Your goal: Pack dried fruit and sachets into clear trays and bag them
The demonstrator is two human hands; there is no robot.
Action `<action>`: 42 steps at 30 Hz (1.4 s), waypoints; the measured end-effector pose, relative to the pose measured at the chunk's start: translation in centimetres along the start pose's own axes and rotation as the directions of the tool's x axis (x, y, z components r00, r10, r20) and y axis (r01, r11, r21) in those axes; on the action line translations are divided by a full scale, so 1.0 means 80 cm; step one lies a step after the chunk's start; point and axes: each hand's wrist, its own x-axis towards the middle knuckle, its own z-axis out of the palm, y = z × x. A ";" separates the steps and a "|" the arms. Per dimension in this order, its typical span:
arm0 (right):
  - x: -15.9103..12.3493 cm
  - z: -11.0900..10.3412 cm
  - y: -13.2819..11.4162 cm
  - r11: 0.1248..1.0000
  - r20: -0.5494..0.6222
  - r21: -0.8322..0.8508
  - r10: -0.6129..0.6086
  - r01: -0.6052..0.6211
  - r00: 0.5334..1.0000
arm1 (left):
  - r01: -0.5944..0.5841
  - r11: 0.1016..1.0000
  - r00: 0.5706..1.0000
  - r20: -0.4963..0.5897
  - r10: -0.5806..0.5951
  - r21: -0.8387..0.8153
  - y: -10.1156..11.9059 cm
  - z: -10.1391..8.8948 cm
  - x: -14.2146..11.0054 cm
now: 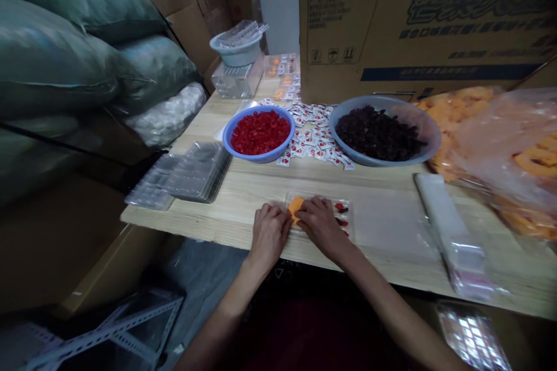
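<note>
My left hand and my right hand rest side by side at the near edge of the wooden table. Their fingers are curled together on an orange piece. It lies at the left end of a clear plastic tray under my right hand. The tray holds a few red and dark bits on its right side. Behind it stand a blue bowl of red pieces and a grey-blue bowl of dark dried fruit.
Small white-and-red sachets lie scattered between the bowls. A stack of clear trays sits left, a pile of clear bags right. Bags of orange pieces fill the right. A large carton stands behind. Green sacks are on the left.
</note>
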 end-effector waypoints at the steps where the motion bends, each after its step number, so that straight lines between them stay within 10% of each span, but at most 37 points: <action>1: -0.001 0.000 0.002 1.000 -0.003 0.013 0.002 -0.002 1.000 | -0.012 1.000 1.000 0.000 0.012 0.000 0.000 0.000 0.001; 5: -0.010 -0.005 0.013 0.977 -0.085 0.212 0.009 0.009 0.996 | -0.035 0.988 0.997 -0.078 0.023 -0.153 0.002 -0.012 0.002; 8: -0.019 -0.028 0.014 0.808 -0.259 0.584 0.274 -0.076 0.926 | -0.086 0.909 0.964 -0.264 -0.028 -0.409 0.019 -0.029 -0.001; 11: -0.024 -0.054 -0.002 0.247 -0.038 0.961 0.561 -0.123 0.827 | -0.278 0.838 0.946 -0.284 0.154 -0.469 0.055 -0.032 0.001; 13: -0.027 -0.065 -0.016 -0.167 0.207 0.976 0.514 -0.140 0.833 | -0.421 0.817 0.907 -0.182 0.380 -0.394 0.077 -0.020 0.004; 15: -0.034 -0.069 -0.024 -0.362 0.322 0.918 0.442 -0.162 0.837 | -0.447 0.854 0.892 -0.065 0.447 -0.267 0.083 -0.003 0.011; 17: -0.045 -0.070 -0.022 -0.351 0.342 0.919 0.473 -0.182 0.812 | -0.322 0.939 0.947 -0.027 0.322 -0.121 0.064 0.007 0.018; 20: -0.065 -0.068 -0.003 -0.093 0.267 0.959 0.605 -0.267 0.750 | -0.075 0.997 0.986 -0.153 0.072 -0.015 -0.008 -0.015 0.026; 24: -0.082 -0.059 0.029 0.299 0.023 0.901 0.692 -0.316 0.722 | 0.247 0.967 0.894 -0.372 -0.250 -0.057 -0.128 -0.094 0.042; 29: -0.085 -0.046 0.048 0.296 -0.011 0.899 0.751 -0.322 0.660 | 0.495 0.859 0.851 -0.127 -0.510 -0.129 -0.223 -0.150 0.080; 42: -0.115 -0.044 0.053 0.291 0.084 0.864 0.722 -0.412 0.687 | 0.561 0.828 0.824 -0.096 -0.559 -0.003 -0.225 -0.139 0.101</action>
